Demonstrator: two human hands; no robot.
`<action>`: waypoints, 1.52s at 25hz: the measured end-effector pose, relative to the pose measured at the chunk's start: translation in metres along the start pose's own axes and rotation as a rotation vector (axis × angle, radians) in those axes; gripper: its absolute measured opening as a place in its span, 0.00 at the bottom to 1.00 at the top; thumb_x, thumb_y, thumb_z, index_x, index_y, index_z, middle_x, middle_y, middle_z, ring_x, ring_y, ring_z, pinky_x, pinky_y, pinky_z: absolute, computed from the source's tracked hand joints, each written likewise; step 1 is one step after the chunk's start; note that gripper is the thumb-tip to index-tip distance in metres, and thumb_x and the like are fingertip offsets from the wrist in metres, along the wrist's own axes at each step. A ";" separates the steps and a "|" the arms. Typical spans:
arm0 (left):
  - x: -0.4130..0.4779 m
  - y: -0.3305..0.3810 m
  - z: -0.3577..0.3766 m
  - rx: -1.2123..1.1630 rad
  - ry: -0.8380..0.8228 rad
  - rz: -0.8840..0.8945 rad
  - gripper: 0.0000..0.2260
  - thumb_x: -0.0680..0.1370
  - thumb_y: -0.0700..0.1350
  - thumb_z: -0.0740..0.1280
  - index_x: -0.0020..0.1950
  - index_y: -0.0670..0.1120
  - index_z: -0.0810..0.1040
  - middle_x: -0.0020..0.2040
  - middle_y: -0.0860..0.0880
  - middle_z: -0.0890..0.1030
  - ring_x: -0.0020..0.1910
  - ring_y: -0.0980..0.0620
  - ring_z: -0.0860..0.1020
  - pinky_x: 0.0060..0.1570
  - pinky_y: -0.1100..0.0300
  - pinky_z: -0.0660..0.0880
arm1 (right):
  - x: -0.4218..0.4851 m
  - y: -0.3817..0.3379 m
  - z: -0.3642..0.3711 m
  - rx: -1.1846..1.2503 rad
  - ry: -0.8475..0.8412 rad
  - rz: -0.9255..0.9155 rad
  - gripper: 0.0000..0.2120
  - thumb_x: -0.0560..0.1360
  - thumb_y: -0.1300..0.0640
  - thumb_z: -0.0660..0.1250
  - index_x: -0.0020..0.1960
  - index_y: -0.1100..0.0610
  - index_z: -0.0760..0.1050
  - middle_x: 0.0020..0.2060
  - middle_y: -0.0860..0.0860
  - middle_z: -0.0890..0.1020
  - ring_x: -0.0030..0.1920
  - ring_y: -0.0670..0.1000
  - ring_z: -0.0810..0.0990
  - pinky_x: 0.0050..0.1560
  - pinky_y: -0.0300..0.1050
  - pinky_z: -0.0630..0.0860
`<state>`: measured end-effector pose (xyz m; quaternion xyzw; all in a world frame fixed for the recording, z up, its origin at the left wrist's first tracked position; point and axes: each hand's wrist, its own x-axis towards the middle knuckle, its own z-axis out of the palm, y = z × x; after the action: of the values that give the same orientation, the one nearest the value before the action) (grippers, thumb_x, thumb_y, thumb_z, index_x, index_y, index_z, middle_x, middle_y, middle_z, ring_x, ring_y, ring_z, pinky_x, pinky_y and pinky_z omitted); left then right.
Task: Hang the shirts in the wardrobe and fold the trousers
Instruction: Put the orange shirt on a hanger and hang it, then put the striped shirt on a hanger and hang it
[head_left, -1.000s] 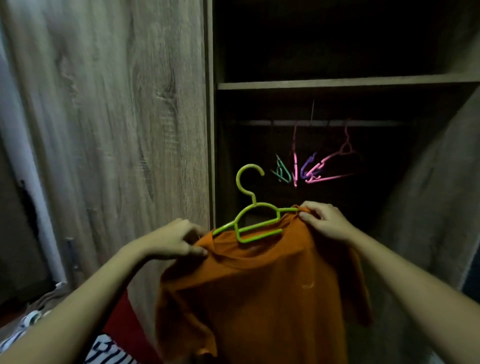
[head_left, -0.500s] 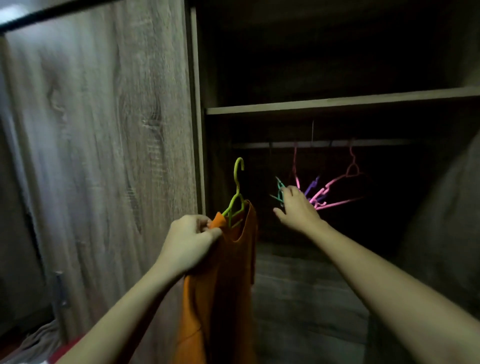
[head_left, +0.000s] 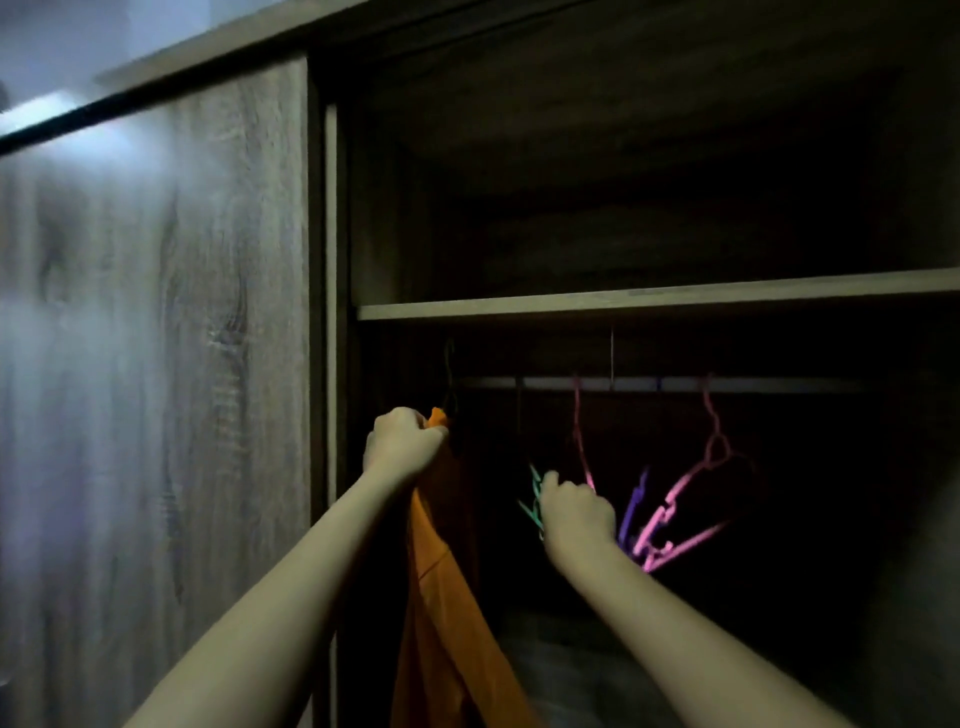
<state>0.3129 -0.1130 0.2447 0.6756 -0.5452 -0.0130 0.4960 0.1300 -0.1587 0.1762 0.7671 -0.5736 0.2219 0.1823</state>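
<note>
My left hand (head_left: 402, 444) grips the orange shirt (head_left: 441, 613) at its top, raised into the dark wardrobe just below the rail (head_left: 675, 384). The shirt hangs down edge-on beneath my fist. The hook of its hanger (head_left: 451, 384) is a faint dark shape rising to rail height at the left end; whether it rests on the rail I cannot tell. My right hand (head_left: 574, 512) is curled round the bunch of empty hangers, a green one (head_left: 532, 501) at its left and pink ones (head_left: 675, 509) at its right.
A wooden shelf (head_left: 649, 301) runs just above the rail. The wardrobe's wood-grain door (head_left: 156, 364) fills the left. A purple hanger (head_left: 635, 506) hangs among the pink ones. The wardrobe floor below is dim.
My left hand has lifted the orange shirt up and into the wardrobe toward the rail. My right hand has closed on the bunch of empty hangers. The view has tilted upward.
</note>
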 end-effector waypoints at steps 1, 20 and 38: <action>0.007 0.001 0.008 -0.002 0.006 -0.014 0.09 0.73 0.48 0.65 0.40 0.43 0.79 0.38 0.45 0.80 0.39 0.47 0.79 0.46 0.49 0.79 | 0.000 0.004 0.000 0.021 -0.001 0.009 0.16 0.78 0.65 0.56 0.65 0.61 0.64 0.59 0.57 0.78 0.61 0.58 0.76 0.54 0.51 0.75; -0.112 -0.038 0.001 0.127 0.266 0.204 0.12 0.77 0.50 0.63 0.54 0.47 0.81 0.44 0.48 0.85 0.44 0.51 0.82 0.48 0.55 0.77 | -0.045 -0.030 -0.004 0.565 0.311 -0.336 0.25 0.75 0.53 0.62 0.70 0.59 0.65 0.62 0.53 0.76 0.63 0.52 0.72 0.61 0.38 0.66; -0.347 -0.463 -0.284 0.716 0.044 -0.555 0.26 0.80 0.57 0.50 0.72 0.43 0.65 0.71 0.43 0.68 0.72 0.44 0.64 0.67 0.48 0.62 | -0.230 -0.428 0.097 0.760 -0.360 -0.752 0.29 0.71 0.45 0.53 0.64 0.61 0.72 0.58 0.58 0.78 0.59 0.58 0.76 0.61 0.49 0.70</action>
<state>0.6666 0.2935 -0.1097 0.9254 -0.3028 0.0580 0.2205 0.4985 0.0909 -0.0418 0.9562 -0.1628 0.1982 -0.1412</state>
